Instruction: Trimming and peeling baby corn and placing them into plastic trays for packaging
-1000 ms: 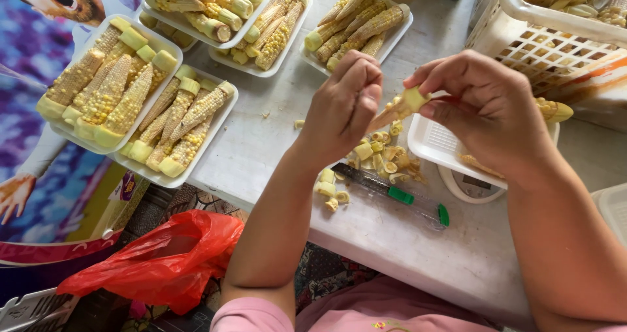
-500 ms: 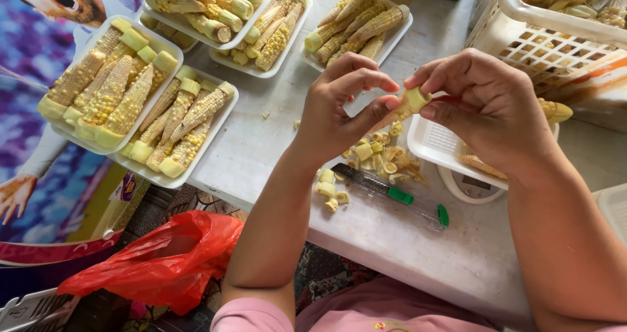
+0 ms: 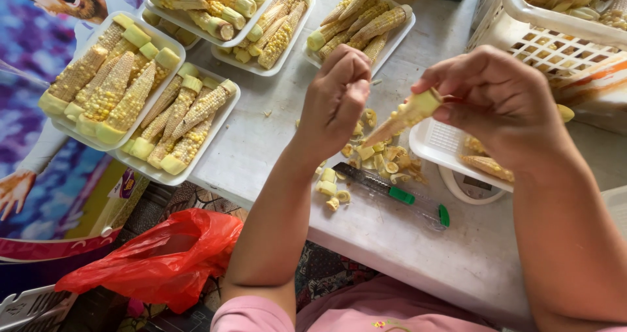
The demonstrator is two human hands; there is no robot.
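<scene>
I see the baby corn (image 3: 406, 115) held above the table (image 3: 418, 240), over a heap of cut scraps (image 3: 375, 159). My right hand (image 3: 496, 107) pinches its thick end; my left hand (image 3: 336, 100) is curled at its tip. A knife (image 3: 392, 189) lies near, filled trays (image 3: 140, 103) to the left.

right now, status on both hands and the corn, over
Left hand and right hand both pinching one baby corn above the table. Cutter lies below, amid cut stubs. Nothing in the way.
</scene>
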